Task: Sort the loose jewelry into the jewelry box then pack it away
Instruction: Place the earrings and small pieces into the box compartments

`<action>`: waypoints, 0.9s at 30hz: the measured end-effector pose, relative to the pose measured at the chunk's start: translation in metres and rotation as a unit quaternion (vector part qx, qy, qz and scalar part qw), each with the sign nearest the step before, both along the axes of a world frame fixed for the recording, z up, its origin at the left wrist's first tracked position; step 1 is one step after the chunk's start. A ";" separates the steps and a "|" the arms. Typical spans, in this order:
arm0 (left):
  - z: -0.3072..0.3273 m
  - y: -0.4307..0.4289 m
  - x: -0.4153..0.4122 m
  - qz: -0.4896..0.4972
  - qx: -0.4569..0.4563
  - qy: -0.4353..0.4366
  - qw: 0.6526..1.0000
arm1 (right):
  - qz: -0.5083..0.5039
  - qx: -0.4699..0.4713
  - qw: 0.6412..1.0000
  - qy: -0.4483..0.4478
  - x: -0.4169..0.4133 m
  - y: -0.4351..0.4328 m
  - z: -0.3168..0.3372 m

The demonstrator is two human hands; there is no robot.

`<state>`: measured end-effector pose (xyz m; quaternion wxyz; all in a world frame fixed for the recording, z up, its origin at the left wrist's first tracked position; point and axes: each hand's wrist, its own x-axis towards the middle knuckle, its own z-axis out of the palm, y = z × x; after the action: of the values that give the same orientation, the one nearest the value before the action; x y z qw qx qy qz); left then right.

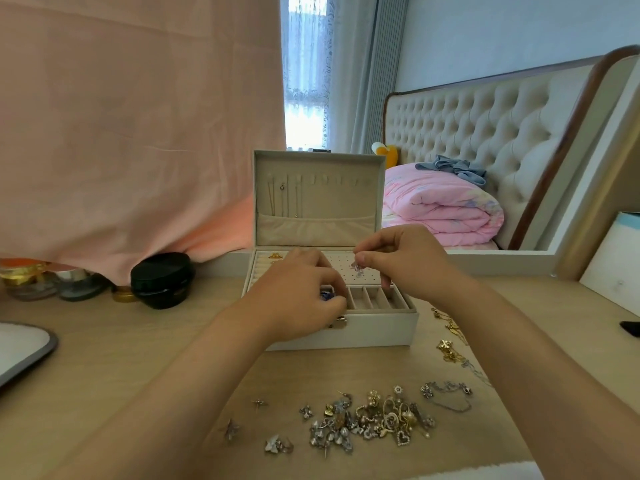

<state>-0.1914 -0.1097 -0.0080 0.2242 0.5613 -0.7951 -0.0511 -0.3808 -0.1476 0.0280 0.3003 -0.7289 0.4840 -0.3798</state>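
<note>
Silver and gold loose jewelry (374, 420) lies nearest in a tangled heap of flower studs, heart outlines and pearly bits on the pale matte wood-grain tabletop (138, 358), with a few single studs scattered to its left. Farther right, thin gold chains (450, 344) trail along the tabletop just beside the right forearm. Bare wood lies open to the left of the arms, up to the rounded grey-rimmed white tray (20, 348) at the left edge.

Beyond the heap stands the white rectangular jewelry box (377, 330), open, with a metal clasp on its front and narrow beige velvety slots along the front of its tray. The left hand (298, 292) rests over the tray's front left, its fingers curled down over a small blue piece (325, 294); whether they grip it I cannot tell. The right hand (405, 265) pinches a small silvery earring (358, 270) between thumb and forefinger above the perforated stud panel.

The upright beige-lined lid (318, 161) carries fine hanging necklaces (284, 199) above a pocket. Left of the box sits a glossy black round jar (162, 280), under a draped peach cloth (138, 133). Behind, on the right, a folded pink quilt (440, 209) lies against a tufted cream headboard (485, 123).
</note>
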 end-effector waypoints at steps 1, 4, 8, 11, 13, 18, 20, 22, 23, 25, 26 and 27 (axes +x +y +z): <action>-0.001 0.000 -0.001 0.001 0.000 -0.030 1.000 | 0.001 -0.001 1.000 0.002 0.000 0.000 0.000; 0.000 0.001 -0.001 0.004 -0.004 -0.091 0.996 | 0.007 -0.003 1.000 0.014 0.002 -0.001 -0.001; 0.001 0.003 -0.005 -0.003 -0.004 -0.136 0.991 | 0.012 -0.012 0.999 0.032 0.004 -0.002 -0.004; 0.000 0.004 -0.006 -0.017 -0.012 -0.098 0.995 | 0.012 -0.019 0.999 0.040 0.005 -0.002 -0.006; 0.001 0.003 -0.003 -0.028 0.005 -0.046 0.999 | 0.015 -0.024 0.998 0.048 0.006 -0.002 -0.007; 0.011 0.000 0.008 -0.028 0.049 0.055 0.997 | 0.031 -0.027 0.996 0.073 0.009 -0.003 -0.011; 0.013 -0.001 0.014 -0.010 0.049 0.057 0.997 | 0.036 -0.024 0.996 0.077 0.010 -0.004 -0.013; 0.013 -0.002 0.019 0.000 0.045 0.022 0.999 | 0.044 -0.019 0.995 0.084 0.011 -0.005 -0.016; 0.012 -0.002 0.021 0.001 0.046 0.009 0.999 | 0.045 -0.019 0.994 0.094 0.011 -0.005 -0.017; 0.012 -0.001 0.021 -0.003 0.050 -0.003 0.999 | 0.045 -0.028 0.992 0.114 0.012 -0.006 -0.018; 0.013 0.000 0.020 -0.006 0.049 -0.011 0.999 | 0.048 -0.033 0.991 0.123 0.012 -0.006 -0.019; 0.013 0.001 0.019 -0.007 0.049 -0.021 0.999 | 0.056 -0.035 0.989 0.133 0.012 -0.007 -0.020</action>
<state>-0.1723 -0.1089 0.0050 0.1796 0.5668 -0.8001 -0.0798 -0.3691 -0.1542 0.0084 0.2285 -0.8089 0.4645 -0.2788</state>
